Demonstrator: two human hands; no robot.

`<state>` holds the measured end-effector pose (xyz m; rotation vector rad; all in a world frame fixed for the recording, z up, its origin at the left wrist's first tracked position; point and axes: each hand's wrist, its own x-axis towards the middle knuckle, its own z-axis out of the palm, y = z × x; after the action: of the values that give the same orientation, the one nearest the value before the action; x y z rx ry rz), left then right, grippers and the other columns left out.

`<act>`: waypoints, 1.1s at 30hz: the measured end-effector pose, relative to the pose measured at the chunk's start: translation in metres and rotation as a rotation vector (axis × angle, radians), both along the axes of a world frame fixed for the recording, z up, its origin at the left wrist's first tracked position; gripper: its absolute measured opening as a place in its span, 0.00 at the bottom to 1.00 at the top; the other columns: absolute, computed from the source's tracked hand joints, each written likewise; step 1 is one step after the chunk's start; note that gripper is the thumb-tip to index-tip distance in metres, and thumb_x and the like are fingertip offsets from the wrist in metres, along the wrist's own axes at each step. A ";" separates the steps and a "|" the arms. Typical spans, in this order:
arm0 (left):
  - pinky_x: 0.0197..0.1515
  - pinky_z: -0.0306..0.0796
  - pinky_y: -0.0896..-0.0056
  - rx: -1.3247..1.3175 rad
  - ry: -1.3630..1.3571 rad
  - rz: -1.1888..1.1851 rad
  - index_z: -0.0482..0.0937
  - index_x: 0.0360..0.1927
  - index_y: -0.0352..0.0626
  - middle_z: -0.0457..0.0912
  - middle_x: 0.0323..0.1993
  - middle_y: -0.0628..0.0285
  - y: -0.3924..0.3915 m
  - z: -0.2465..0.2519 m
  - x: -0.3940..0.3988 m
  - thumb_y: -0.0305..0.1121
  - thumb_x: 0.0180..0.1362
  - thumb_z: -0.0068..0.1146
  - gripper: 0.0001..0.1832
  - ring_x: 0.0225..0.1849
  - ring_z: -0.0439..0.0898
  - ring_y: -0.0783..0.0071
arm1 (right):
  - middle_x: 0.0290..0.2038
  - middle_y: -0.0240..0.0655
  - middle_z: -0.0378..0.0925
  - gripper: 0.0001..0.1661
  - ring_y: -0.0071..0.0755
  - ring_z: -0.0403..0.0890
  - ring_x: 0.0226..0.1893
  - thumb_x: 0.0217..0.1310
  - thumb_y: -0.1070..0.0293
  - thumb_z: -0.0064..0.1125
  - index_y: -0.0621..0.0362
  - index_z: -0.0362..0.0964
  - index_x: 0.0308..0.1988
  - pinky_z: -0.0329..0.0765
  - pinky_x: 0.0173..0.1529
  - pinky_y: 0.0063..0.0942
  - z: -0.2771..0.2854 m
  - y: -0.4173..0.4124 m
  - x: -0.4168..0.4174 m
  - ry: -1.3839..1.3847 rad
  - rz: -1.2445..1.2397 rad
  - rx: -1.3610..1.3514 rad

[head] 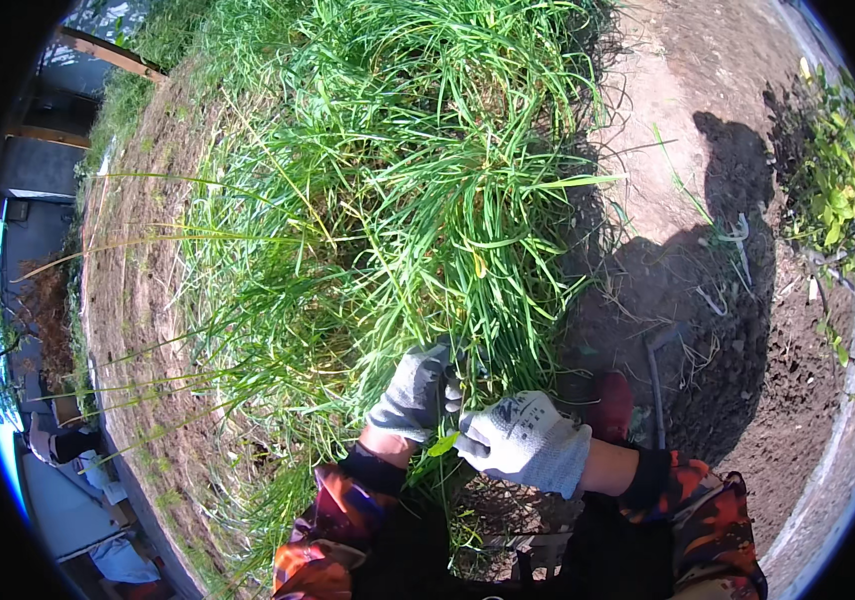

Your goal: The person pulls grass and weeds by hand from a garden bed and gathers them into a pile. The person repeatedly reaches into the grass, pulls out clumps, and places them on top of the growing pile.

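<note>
A dense clump of long, narrow green blades (502, 292), like chives or a similar leafy crop, fills the middle of the view. At its near edge, my left hand (409, 394) in a grey-and-white knit glove has its fingers curled around some stems. Close beside it, my right hand (525, 442), in a matching glove with dark print on the back, has fingers bent at thin stalks. A small broad green leaf (442, 444) shows between the two hands. Fingertips of both hands are partly hidden by foliage and by the gloves.
A red shoe (611, 405) stands right of my right hand. Near it lies a thin bent rod (655, 386) on shaded soil. Pale dry scraps (736, 234) lie farther off. A leafy shrub (840, 199) grows at right. Timber beams (112, 54) and a fabric bundle (124, 559) are at left.
</note>
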<state>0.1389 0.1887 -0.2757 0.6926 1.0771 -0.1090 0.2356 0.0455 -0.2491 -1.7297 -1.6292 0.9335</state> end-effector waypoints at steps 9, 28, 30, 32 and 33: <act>0.20 0.64 0.80 0.750 -0.221 -0.744 0.77 0.43 0.41 0.79 0.23 0.66 0.015 -0.002 0.007 0.30 0.56 0.46 0.13 0.18 0.72 0.78 | 0.20 0.30 0.69 0.09 0.35 0.74 0.18 0.54 0.61 0.54 0.54 0.67 0.29 0.71 0.22 0.33 -0.012 0.013 -0.004 0.063 -0.018 0.102; 0.30 0.71 0.72 0.939 -0.255 -0.553 0.78 0.28 0.38 0.79 0.24 0.60 0.025 -0.058 -0.030 0.24 0.46 0.54 0.04 0.25 0.77 0.66 | 0.35 0.35 0.78 0.18 0.38 0.80 0.31 0.52 0.68 0.55 0.51 0.69 0.46 0.77 0.34 0.33 -0.074 0.061 0.106 -0.371 -0.270 -0.019; 0.31 0.71 0.71 0.772 -0.235 -0.486 0.78 0.24 0.40 0.78 0.24 0.60 0.026 -0.057 -0.025 0.24 0.44 0.53 0.03 0.26 0.78 0.63 | 0.34 0.35 0.78 0.15 0.38 0.79 0.28 0.52 0.67 0.52 0.51 0.69 0.43 0.75 0.31 0.35 -0.081 0.053 0.113 -0.458 -0.244 -0.079; 0.30 0.70 0.75 0.270 -0.042 -0.168 0.77 0.26 0.36 0.78 0.23 0.63 0.026 -0.044 -0.015 0.25 0.53 0.50 0.05 0.25 0.77 0.74 | 0.30 0.34 0.76 0.14 0.41 0.78 0.25 0.52 0.67 0.51 0.50 0.69 0.42 0.74 0.28 0.36 -0.083 0.051 0.114 -0.576 -0.206 -0.174; 0.27 0.68 0.77 0.289 -0.205 -0.260 0.77 0.30 0.34 0.77 0.23 0.64 0.030 -0.047 -0.022 0.26 0.55 0.49 0.07 0.24 0.75 0.78 | 0.29 0.33 0.74 0.14 0.41 0.77 0.25 0.51 0.66 0.52 0.50 0.68 0.42 0.73 0.27 0.37 -0.086 0.053 0.108 -0.631 -0.231 -0.103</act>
<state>0.1169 0.2188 -0.3227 1.0804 0.8094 -0.1038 0.3437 0.0981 -0.3351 -2.3873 -1.7063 0.3777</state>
